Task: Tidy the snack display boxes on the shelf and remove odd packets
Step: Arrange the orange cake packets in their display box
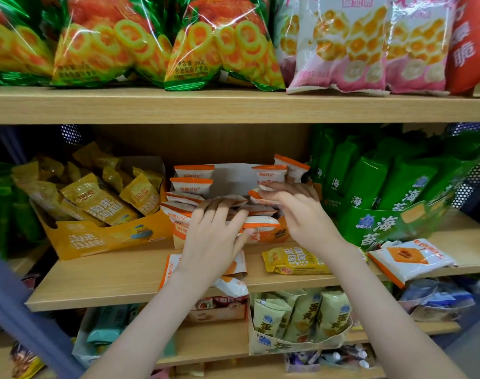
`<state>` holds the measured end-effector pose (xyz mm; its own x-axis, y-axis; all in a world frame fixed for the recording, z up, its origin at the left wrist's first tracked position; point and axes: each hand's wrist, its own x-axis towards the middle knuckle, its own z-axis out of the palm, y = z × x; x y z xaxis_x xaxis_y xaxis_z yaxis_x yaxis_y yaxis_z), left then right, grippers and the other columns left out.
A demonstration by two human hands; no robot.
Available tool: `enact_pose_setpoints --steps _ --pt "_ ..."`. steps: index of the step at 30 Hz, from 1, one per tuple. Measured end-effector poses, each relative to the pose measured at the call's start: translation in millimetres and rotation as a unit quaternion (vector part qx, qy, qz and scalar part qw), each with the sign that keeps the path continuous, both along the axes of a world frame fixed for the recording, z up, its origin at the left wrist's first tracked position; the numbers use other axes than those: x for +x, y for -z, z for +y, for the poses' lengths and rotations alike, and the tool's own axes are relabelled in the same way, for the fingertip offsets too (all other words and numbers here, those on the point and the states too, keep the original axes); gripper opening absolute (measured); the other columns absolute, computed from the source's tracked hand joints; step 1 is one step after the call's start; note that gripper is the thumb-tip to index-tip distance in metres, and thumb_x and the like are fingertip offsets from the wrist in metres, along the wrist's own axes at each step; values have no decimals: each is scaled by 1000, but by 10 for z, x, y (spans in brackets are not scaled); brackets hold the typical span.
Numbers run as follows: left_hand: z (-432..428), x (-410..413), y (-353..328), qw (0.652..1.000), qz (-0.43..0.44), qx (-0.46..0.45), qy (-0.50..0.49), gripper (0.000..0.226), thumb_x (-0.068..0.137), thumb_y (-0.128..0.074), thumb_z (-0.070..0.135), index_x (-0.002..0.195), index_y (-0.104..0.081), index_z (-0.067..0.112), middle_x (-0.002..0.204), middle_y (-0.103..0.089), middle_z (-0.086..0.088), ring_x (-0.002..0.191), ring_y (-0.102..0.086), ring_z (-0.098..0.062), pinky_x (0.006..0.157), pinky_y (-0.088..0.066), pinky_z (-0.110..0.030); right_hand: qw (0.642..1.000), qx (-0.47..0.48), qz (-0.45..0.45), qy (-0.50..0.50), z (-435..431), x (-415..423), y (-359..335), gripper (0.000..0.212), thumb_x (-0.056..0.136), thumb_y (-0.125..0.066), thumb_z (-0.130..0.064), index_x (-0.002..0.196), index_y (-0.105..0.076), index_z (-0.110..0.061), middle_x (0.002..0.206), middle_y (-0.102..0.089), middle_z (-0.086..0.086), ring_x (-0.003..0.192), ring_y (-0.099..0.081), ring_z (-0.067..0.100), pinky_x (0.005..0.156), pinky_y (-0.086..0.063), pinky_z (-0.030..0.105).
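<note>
Straightening the orange box (277, 235) at the middle of the shelf (124, 283): the left hand (214, 236) presses flat, grip wide; the right hand (296, 212) pinches a white-orange packet (269, 175). Next, seat it upright, then clear the odd yellow packet (290, 261) near the front edge.

Both arms reach forward; left hand (214, 237) lies flat, fingers spread, right hand (297, 212) curls fingers, pinching.

Shop, snack section. Wooden shelves (233, 105) in tiers, each crammed with multiples of same product: green ring-snack bags (104, 45), pink bags (342, 50) on top. Below, printed cardboard display cartons (fronts low, stock facing out): yellow box (102, 242), green box (381, 225), orange-and-white packets (191, 184) in rows. More boxed snacks (301, 315) on lower shelf.
</note>
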<state>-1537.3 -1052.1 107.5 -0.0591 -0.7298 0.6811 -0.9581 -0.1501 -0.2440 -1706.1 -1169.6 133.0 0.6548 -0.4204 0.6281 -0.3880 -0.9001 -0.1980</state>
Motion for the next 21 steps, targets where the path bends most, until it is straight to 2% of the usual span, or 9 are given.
enact_pose_setpoints --steps 2,5,8,11,13,15,19,21 --pt "-36 16 -15 1000 4 -7 0 44 99 -34 48 106 -64 16 112 -65 -11 102 -62 -30 90 -42 -40 999 -10 39 25 -16 47 -1 51 92 -39 -6 134 -55 -29 135 -57 0 127 -43 21 109 -17 36" --pt "-65 23 -27 1000 3 -18 -3 43 99 -34 49 108 -56 14 107 -65 -11 96 -63 -29 88 -43 -40 996 -5 80 49 -40 101 -69 59 90 -25 -15 138 -48 -39 143 -47 -6 134 -32 20 110 -7 38" --pt "-67 19 -27 1000 -1 -23 -10 50 97 -35 52 120 -47 10 103 -66 -12 96 -64 -30 87 -48 -41 991 -50 105 64 -34 148 -127 62 86 -17 -21 136 -49 -40 134 -53 -4 129 -37 23 107 -10 43" --pt "-62 25 -43 1000 -5 -6 -13 53 97 -33 53 122 -50 9 107 -66 -12 98 -64 -30 90 -49 -43 994 -49 76 68 -10 250 -199 43 90 -35 -25 122 -61 -33 118 -63 -5 119 -50 23 107 -12 41" --pt "-62 43 -70 1000 -8 15 -12 52 96 -34 52 117 -59 12 109 -66 -12 99 -63 -30 91 -47 -43 996 -43 42 62 -36 290 -220 37 88 -45 -19 118 -65 -27 117 -67 0 117 -55 25 108 -23 42" --pt "-60 63 -99 999 -6 34 -13 51 95 -34 52 111 -65 15 108 -67 -11 97 -64 -30 92 -47 -43 999 -6 2 39 -47 265 -262 40 91 -46 -8 125 -62 -22 124 -64 6 122 -53 27 106 -37 41" --pt "-61 81 -164 998 22 52 -26 55 93 -36 60 106 -69 18 102 -68 -11 91 -65 -31 88 -50 -41 995 33 -87 -19 -2 117 -372 47 90 -44 9 129 -60 -13 124 -63 7 120 -50 14 102 -38 19" --pt "-59 75 -197 997 39 55 -35 63 90 -35 65 107 -70 16 98 -69 -9 88 -66 -29 85 -51 -38 995 32 -88 -34 -11 69 -385 46 88 -44 9 126 -62 -10 118 -63 5 114 -47 3 97 -33 3"
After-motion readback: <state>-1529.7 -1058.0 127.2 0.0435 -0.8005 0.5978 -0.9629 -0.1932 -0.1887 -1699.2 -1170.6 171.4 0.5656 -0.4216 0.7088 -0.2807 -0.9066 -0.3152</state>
